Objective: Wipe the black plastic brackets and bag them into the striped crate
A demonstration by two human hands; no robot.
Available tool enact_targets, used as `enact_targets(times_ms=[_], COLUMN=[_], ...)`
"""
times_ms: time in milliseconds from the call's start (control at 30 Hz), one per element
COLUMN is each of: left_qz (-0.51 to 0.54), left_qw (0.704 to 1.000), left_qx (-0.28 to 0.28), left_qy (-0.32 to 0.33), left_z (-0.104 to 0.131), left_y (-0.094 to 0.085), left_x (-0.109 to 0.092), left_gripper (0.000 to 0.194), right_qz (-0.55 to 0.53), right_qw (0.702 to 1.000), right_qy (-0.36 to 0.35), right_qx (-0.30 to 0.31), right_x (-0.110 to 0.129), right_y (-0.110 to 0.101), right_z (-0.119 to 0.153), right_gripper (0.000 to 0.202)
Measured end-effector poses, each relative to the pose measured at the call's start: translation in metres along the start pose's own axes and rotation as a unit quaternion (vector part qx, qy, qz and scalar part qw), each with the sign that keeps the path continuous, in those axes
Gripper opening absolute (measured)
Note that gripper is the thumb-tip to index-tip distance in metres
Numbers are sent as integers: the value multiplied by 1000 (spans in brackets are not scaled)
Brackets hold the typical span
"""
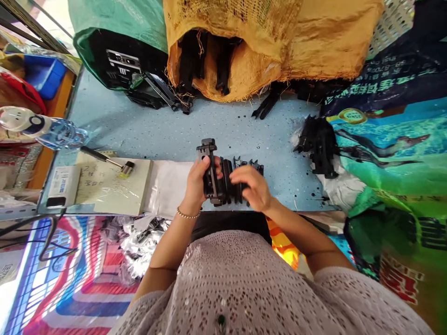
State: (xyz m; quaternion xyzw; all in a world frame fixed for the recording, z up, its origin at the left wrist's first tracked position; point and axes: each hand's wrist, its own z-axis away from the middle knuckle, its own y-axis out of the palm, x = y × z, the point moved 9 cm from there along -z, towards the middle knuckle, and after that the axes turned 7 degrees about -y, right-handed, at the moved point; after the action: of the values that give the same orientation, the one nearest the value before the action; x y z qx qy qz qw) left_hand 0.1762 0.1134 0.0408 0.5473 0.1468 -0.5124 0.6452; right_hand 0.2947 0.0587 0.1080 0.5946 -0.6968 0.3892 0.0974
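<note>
My left hand (198, 179) is closed around a long black plastic part (209, 148), held upright near the front edge of the table. The part has a wider block at its top end, and its exact kind is unclear. Just right of it, several similar black plastic parts (239, 163) stand side by side in a row. Over that row hovers my right hand (256, 188), its fingers bent and the thumb apart from them. Nothing shows in its grasp. It partly covers the row, so contact with the parts cannot be made out.
On the blue speckled table (167, 130), a hammer-like tool (104, 159) lies across a written-on cardboard piece (139, 186). An orange woven sack (272, 60) and a green bag (118, 23) spill black parts at the back. More black parts (319, 144) are heaped at right.
</note>
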Motion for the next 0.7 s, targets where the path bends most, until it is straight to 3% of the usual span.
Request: enact_targets(times_ms=[67, 133, 233, 333, 500, 600, 700], left_qz=[-45, -63, -51, -22, 10, -26, -62], left_qw=[999, 998, 997, 998, 995, 992, 984], left_qx=[4, -11, -54, -65, -91, -121, -145], left_qy=[-18, -23, 0, -5, -29, -20, -84], left_z=[7, 10, 7, -1, 1, 7, 1], left_y=[-2, -4, -13, -25, -44, -60, -82], left_x=[6, 12, 14, 12, 9, 10, 32], left_gripper=[38, 36, 35, 35, 34, 34, 41], right_qz=[69, 100, -27, -131, 0, 57, 178], right_qw=[994, 983, 966, 947, 962, 955, 947], right_qy=[89, 150, 238, 261, 138, 180, 202], right_qx=[-12, 29, 96, 132, 237, 231, 176], right_x=[-30, -55, -80, -69, -16, -23, -47], right_y=[-12, -7, 22, 49, 70, 61, 32], right_z=[-13, -27, -32, -22, 6, 31, 52], right_gripper=[37, 42, 52, 56, 41, 41, 29])
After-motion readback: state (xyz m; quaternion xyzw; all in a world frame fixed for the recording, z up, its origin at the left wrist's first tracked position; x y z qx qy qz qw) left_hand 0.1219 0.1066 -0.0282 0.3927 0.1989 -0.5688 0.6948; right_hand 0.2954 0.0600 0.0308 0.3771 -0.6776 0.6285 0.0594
